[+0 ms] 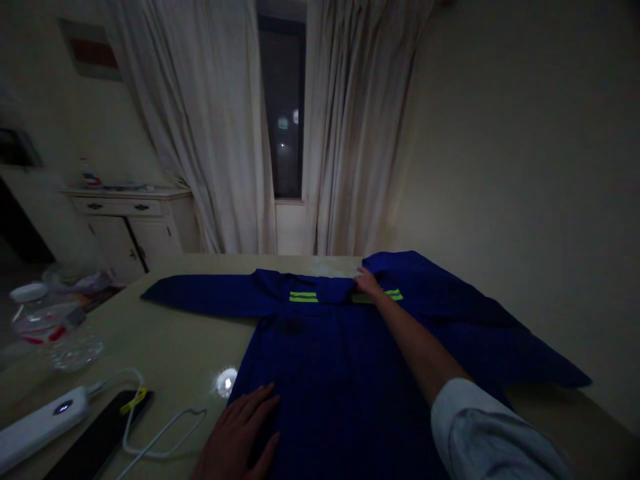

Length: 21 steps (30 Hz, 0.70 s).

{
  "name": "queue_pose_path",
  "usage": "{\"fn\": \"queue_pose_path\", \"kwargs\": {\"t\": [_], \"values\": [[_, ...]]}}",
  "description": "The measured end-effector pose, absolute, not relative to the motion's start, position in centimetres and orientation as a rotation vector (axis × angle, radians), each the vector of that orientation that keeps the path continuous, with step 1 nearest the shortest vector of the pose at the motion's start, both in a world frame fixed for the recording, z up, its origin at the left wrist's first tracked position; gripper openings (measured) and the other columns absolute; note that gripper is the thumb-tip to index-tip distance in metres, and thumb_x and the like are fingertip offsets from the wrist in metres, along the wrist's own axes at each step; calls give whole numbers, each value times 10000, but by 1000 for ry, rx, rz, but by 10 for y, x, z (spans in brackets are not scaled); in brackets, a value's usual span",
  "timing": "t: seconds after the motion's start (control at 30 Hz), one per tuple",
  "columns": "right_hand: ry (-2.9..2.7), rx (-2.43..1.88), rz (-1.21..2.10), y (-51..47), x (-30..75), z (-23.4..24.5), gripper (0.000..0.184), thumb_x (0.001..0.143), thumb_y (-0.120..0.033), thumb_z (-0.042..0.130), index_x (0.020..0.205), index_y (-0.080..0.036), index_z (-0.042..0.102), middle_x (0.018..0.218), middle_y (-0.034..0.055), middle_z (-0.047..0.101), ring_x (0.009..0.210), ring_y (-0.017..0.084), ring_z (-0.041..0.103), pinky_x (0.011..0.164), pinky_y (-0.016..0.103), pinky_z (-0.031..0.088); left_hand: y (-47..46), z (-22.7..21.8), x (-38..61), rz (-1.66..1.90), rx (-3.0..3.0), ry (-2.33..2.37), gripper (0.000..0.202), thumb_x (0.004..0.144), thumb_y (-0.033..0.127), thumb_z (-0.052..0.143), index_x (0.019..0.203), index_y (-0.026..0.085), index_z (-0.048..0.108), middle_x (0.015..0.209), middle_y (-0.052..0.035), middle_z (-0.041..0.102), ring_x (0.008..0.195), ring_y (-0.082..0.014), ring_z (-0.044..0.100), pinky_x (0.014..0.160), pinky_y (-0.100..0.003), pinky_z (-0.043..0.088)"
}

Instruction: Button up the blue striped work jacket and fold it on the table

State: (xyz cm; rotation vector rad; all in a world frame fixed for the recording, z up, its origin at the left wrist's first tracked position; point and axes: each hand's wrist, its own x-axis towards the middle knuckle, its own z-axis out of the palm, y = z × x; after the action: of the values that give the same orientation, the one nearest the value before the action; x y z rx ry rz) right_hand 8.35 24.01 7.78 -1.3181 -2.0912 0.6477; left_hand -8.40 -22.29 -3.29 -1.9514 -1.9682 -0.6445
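Observation:
A dark blue work jacket [320, 360] lies spread over the table, its collar at the far side and green-yellow reflective stripes [303, 297] across the chest. One sleeve [210, 293] stretches out to the left; the other side [450, 293] is bunched and slopes down to the right. My left hand [240, 427] rests flat on the near left edge of the jacket, fingers stretched out. Reaching far forward, my right hand [368, 283] has its fingers closed on the fabric beside the collar; the fingertips are small and dim.
On the table's left stand a clear plastic bottle [40, 320], a white power bank [45, 427] with a white cable [165, 437], and a dark phone-like slab [95, 443]. Behind are a white cabinet [133, 223], curtains [210, 120] and a wall [520, 167] at right.

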Motion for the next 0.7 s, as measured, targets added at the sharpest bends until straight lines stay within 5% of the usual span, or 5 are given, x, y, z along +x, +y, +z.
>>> {"fn": "queue_pose_path", "kwargs": {"t": [0.13, 0.33, 0.57, 0.7], "values": [[-1793, -988, 814, 271, 89, 130, 617, 984, -334, 476, 1586, -369, 341, 1505, 92, 592, 1303, 178, 623, 1009, 396, 550, -223, -32, -83, -683, -1969, -1985, 459, 948, 470, 662, 1402, 412, 634, 1455, 12, 671, 1219, -269, 711, 983, -436, 648], [-2262, -1009, 1006, 213, 118, 79, 408, 898, -346, 706, 1255, -151, 710, 1172, 158, 766, 1089, 286, 715, 1015, 465, 550, -226, -29, -80, -686, -1949, -2130, 451, 964, 487, 646, 1407, 403, 637, 1503, 14, 634, 1290, -281, 664, 1061, -484, 591], [-2842, -673, 622, 38, 169, 32, 655, 969, -495, 676, 1540, -213, 520, 1614, 184, 467, 1486, 340, 450, 1223, 501, 351, -227, -27, -77, -625, -1985, -2133, 526, 1004, 512, 578, 1500, 341, 563, 1530, -30, 610, 1374, -269, 607, 1190, -522, 462], [-2962, -247, 720, -57, 221, 45, 513, 972, -588, 656, 1368, -262, 652, 1337, 98, 702, 1216, 263, 656, 1063, 397, 477, -224, -27, -83, -577, -2022, -2157, 545, 1021, 534, 533, 1512, 299, 550, 1573, -60, 564, 1433, -282, 547, 1247, -553, 361]]}}
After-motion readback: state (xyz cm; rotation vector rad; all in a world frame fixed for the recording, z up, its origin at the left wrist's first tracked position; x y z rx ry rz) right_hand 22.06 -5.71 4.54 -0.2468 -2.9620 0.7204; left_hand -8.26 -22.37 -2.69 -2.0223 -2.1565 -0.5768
